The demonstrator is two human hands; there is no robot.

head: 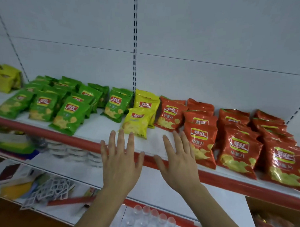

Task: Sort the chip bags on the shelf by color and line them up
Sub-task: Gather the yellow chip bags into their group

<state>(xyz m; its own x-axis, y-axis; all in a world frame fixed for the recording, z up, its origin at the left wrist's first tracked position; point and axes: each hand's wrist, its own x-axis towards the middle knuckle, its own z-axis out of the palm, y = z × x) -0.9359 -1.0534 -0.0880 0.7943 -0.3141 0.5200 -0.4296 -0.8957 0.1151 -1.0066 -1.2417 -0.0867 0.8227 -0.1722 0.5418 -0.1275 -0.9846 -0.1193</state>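
Shelf [88, 130], white board with a red front rail, running from 9 o'clock down toward 4 o'clock. Green chip bags [67, 114]: a crowded group at 10 o'clock, several rows deep, leaning back and overlapping, with one more green bag [116, 107] standing a little apart at the group's 3 o'clock side. Yellow chip bags [137, 121]: two, near the middle of the shelf, the front one lying tilted toward the rail, the rear one upright behind it, touching the green bag on one side and the orange bags on the other. Orange chip bags [238, 144]: several rows filling the shelf from centre out to 4 o'clock, the nearest ones leaning on the rail. Left hand [120, 158]: at 6 o'clock, fingers spread and straight, holding nothing, fingertips just short of the front yellow bag. Right hand [178, 161]: beside it toward 5 o'clock, likewise spread and empty, its fingers close by the nearest orange bag; whether they touch it I cannot tell. Yellow-green packets [5, 79] at far 9 o'clock. Lower shelves: clear cups [149, 215] at 6 o'clock and mixed household goods [46, 186] at 8 o'clock.
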